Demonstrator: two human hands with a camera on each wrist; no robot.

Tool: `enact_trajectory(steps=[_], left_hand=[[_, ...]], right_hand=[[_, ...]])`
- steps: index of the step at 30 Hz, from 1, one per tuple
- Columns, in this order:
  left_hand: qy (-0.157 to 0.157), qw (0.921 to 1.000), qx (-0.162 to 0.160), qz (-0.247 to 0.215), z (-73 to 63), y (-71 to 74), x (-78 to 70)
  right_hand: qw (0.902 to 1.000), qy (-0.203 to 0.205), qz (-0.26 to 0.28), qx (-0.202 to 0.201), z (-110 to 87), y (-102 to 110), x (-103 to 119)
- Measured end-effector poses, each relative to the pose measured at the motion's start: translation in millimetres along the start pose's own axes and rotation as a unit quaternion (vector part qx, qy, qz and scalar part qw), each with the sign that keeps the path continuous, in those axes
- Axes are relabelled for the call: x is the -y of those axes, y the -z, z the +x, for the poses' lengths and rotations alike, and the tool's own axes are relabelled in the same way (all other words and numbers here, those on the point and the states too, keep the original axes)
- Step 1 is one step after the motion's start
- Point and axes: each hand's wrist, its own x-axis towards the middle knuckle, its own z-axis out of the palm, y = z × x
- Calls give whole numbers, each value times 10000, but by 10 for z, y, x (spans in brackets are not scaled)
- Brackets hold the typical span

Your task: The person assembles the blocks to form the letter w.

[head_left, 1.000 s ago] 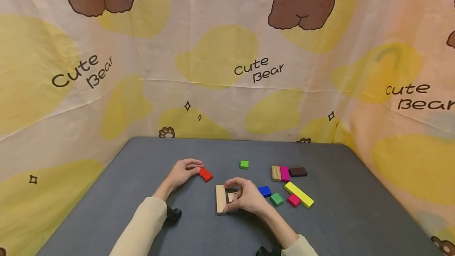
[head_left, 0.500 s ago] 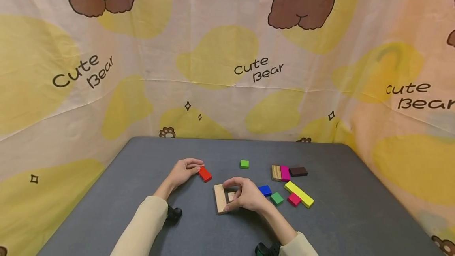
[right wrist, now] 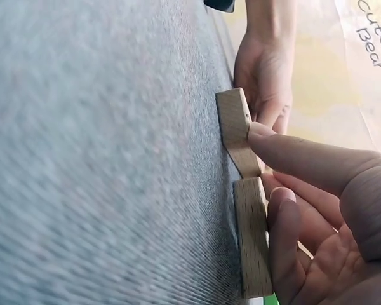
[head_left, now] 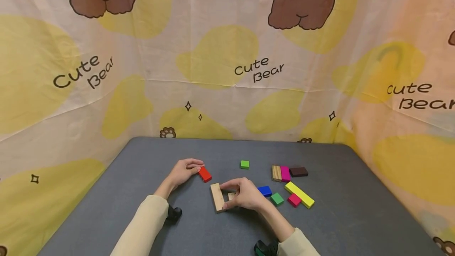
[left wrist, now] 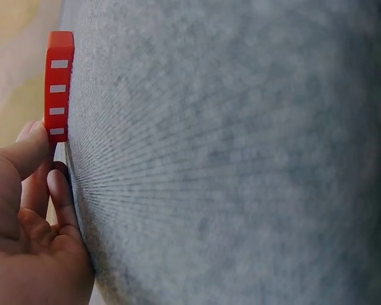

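Observation:
A red block with white marks along one side lies on the grey table. My left hand pinches its near end with thumb and fingertips. Right of it, my right hand arches over the table, holding a long plain wooden block by its right side, thumb at the near end and index finger at the far end. A smaller wooden block lies beneath the right palm, close beside the long one and partly hidden in the head view.
Just right of the right hand are a blue block, a green block, a crimson block and a long yellow block. Farther back sit a light green block, a striped wooden block, a magenta block and a dark brown block.
The long wooden block has slid a little left and turned slightly, its far end swinging left, with my right hand following. My left hand and the red block have hardly moved.

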Motion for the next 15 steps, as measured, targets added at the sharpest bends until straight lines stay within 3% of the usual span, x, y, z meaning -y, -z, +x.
enact_trajectory(steps=[15], left_hand=[[90,9999,59,-65,5,-8,-3]], right_hand=[[9990,-79,-317,310,105,-14,56]])
